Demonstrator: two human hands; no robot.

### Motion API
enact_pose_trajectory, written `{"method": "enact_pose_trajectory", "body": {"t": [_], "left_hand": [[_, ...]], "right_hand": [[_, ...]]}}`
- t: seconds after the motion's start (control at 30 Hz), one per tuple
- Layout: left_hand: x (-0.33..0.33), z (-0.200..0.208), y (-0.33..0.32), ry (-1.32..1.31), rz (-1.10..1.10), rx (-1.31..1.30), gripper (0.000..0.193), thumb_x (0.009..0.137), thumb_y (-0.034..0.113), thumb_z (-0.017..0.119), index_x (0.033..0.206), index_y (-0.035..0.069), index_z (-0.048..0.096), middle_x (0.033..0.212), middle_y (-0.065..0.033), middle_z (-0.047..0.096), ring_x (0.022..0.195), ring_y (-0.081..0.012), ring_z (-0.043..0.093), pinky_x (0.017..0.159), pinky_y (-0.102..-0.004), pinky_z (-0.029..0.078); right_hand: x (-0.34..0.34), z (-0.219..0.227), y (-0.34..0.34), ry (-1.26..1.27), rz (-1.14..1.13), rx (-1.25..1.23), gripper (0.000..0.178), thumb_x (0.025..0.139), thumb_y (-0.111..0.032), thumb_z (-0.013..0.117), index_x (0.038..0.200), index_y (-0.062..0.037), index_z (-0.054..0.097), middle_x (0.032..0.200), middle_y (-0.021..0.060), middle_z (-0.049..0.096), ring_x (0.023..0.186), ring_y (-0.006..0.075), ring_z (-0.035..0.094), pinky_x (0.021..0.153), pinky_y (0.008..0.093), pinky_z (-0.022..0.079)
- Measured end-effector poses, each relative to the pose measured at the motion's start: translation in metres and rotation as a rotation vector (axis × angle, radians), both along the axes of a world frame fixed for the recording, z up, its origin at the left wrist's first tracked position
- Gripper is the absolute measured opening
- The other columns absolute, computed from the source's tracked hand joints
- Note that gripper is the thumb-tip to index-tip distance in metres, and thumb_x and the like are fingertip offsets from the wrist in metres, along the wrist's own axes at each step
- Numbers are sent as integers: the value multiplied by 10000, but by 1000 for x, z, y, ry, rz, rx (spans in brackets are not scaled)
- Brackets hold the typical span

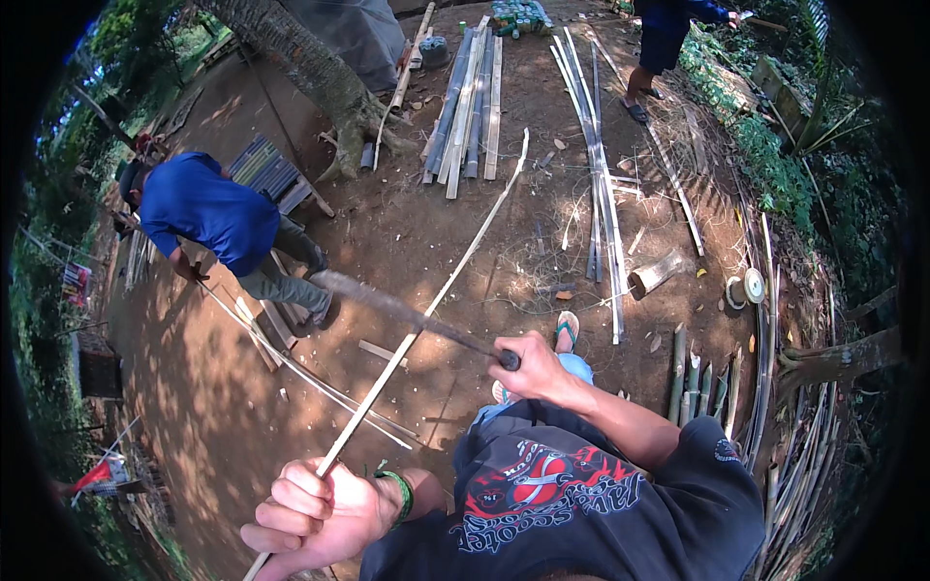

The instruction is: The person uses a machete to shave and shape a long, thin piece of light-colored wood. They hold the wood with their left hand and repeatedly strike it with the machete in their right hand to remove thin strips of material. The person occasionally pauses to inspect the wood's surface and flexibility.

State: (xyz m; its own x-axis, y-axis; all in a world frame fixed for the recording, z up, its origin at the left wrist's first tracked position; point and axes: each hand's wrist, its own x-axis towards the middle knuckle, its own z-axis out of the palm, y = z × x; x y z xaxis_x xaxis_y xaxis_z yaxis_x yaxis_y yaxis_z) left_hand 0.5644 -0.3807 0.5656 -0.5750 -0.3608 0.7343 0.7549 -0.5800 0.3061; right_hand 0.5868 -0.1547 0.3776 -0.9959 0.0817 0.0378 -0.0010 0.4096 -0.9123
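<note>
My left hand [315,508] is closed round the lower part of a long, thin bamboo strip [467,254], which slants up and away to the right. In my right hand [538,368] is the dark handle of a machete. The long, worn machete blade [383,303] points to the left and crosses the strip about midway along. Whether the edge touches the strip I cannot tell. A green woven bracelet circles my left wrist.
A co-worker in blue [218,213] bends over thin strips at left. Another person [662,48] stands at far right. Split bamboo slats [470,107] lie ahead beside a tree trunk [320,73]. Long strips [603,198], a log piece [661,273] and cut bamboo poles [678,373] lie right.
</note>
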Motion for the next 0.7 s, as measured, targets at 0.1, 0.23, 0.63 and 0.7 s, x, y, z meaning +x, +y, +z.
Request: {"method": "enact_pose_trajectory", "body": {"t": [0.1, 0.23, 0.63, 0.7], "left_hand": [[-7, 2, 0, -24, -6, 43, 571, 968, 628, 401, 682, 139, 330, 535, 42, 238, 477, -81, 186, 463, -250, 186], [-11, -2, 5, -24, -55, 19, 564, 975, 614, 403, 679, 140, 325, 520, 42, 235, 460, -82, 177, 444, -245, 182], [-22, 9, -10, -54, 178, 15, 545, 1005, 559, 385, 665, 148, 270, 612, 25, 177, 564, -118, 172, 527, -280, 198], [-25, 10, -16, -52, 184, -3, 541, 1010, 548, 383, 665, 147, 270, 615, 22, 176, 565, -119, 173, 527, -279, 196]], "right_hand": [[-41, -112, 78, -350, -416, 9, 315, 761, -255, 653, 745, 59, 633, 662, 225, 640, 617, 320, 650, 609, 427, 485], [-54, -84, 74, -340, -266, 99, 289, 756, -246, 645, 722, 40, 613, 661, 241, 620, 626, 358, 634, 630, 456, 476], [-104, -107, 88, -274, -275, -20, 296, 762, -231, 626, 669, 44, 568, 584, 209, 561, 520, 247, 547, 542, 431, 426], [-92, -33, 49, -213, -95, -9, 271, 756, -218, 610, 675, 38, 574, 605, 232, 564, 527, 351, 536, 555, 454, 432]]}}
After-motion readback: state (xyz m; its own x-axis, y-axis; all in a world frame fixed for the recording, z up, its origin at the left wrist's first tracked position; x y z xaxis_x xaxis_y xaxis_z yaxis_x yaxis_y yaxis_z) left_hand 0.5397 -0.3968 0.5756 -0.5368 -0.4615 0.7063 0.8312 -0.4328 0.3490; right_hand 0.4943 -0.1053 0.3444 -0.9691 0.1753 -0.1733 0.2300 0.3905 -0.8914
